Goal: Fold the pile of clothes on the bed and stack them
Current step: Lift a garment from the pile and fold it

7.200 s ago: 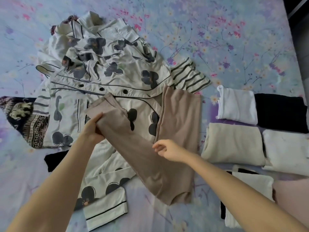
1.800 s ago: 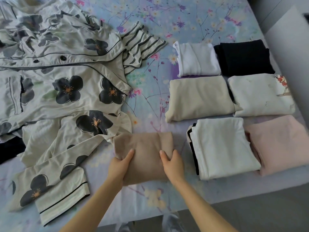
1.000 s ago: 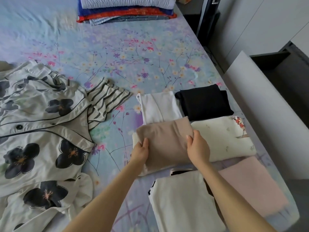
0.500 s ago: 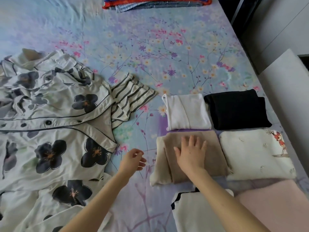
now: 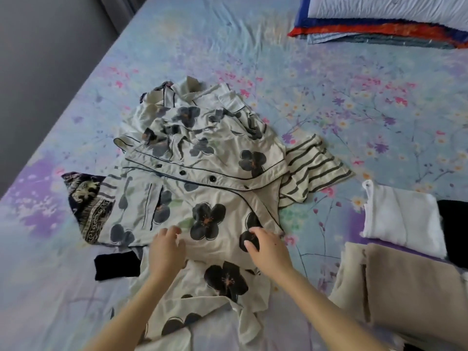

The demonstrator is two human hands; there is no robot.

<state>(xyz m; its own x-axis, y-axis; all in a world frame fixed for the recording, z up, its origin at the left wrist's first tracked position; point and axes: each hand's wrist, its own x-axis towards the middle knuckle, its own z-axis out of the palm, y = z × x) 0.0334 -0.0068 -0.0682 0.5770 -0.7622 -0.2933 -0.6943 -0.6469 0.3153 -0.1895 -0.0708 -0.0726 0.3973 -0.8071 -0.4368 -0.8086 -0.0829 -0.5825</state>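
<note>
2 hands on the flowered shirt (image 5: 207, 198), frame centre.
Left hand (image 5: 166, 252) rests there, fingers relaxed; right hand (image 5: 269, 250) fingers curl onto the cloth, grip unclear.

I count two hands, the left hand (image 5: 166, 252) and the right hand (image 5: 268, 249), on one bed (image 5: 228, 46). The messy heap has one flowery cream bunch (image 5: 210, 198), one stripy top (image 5: 314, 171), one dark patterned cloth (image 5: 88, 198) and one black cloth (image 5: 116, 266). Three folded things show: one white fold (image 5: 402, 219), one black fold (image 5: 453, 224), one tan fold (image 5: 405, 287), plus one bedding stack (image 5: 379, 29).
</note>
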